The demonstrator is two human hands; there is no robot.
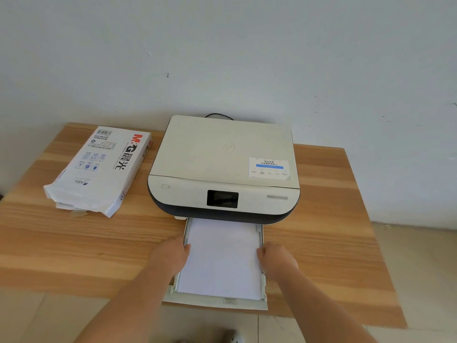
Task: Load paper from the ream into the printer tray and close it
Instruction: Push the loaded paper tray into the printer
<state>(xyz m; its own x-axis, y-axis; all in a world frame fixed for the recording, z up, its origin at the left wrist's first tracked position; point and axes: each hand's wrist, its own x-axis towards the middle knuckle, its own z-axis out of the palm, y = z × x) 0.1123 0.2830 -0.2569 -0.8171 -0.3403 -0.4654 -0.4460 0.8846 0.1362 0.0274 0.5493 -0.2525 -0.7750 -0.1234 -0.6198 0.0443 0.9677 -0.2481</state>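
At the bottom edge a pale rounded object (pixel 235 339), possibly footwear, is cut off and cannot be identified; both bare forearms also enter from beyond that edge. The shallow off-white plastic paper tray (pixel 215 303) stands pulled out, its front lip overhanging the edge of the striped wood-grain table (pixel 321 243); a flat stack of plain white paper (pixel 221 258) lies inside it. The left hand (pixel 170 254) rests curled at the stack's left edge, the right hand (pixel 275 259) at its right edge; fingertips are hidden beneath the knuckles, so whether either pinches the sheets cannot be told. Behind, the tray's far end disappears under the rounded cream-and-black flatbed printer (pixel 222 167), smooth-lidded, with a dark screen (pixel 222 198) and an illegible sticker (pixel 269 167); a black cable (pixel 218 115) is partly concealed behind it. Far left lies the torn-open white paper-wrapped ream (pixel 99 169), its near end crumpled.
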